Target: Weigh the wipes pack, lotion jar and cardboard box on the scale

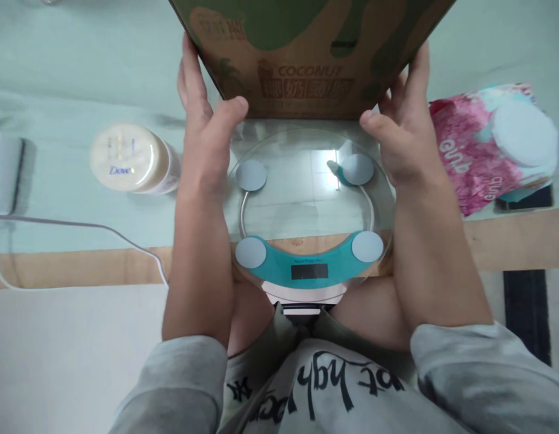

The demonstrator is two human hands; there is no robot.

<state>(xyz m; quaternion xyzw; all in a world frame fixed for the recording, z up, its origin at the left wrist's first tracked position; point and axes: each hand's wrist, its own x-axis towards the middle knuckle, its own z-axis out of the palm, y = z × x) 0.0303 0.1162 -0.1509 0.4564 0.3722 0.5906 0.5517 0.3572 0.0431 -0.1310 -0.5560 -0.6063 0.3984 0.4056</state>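
Note:
Between my two hands is a brown and green cardboard box printed with the word COCONUT. My left hand grips its left side, thumb at the lower front corner. On the other side my right hand holds it the same way. The box's upper part runs out of view. Just below it, nearer my body, lies a round glass scale with grey pads and a teal strip. The scale's small display is dark. Whether the box rests on anything, I cannot tell.
A Dove jar stands left of my left forearm. Right of my right hand lies a pink pouch with a white round lid, over a dark flat object. A white cable and a pale device are far left.

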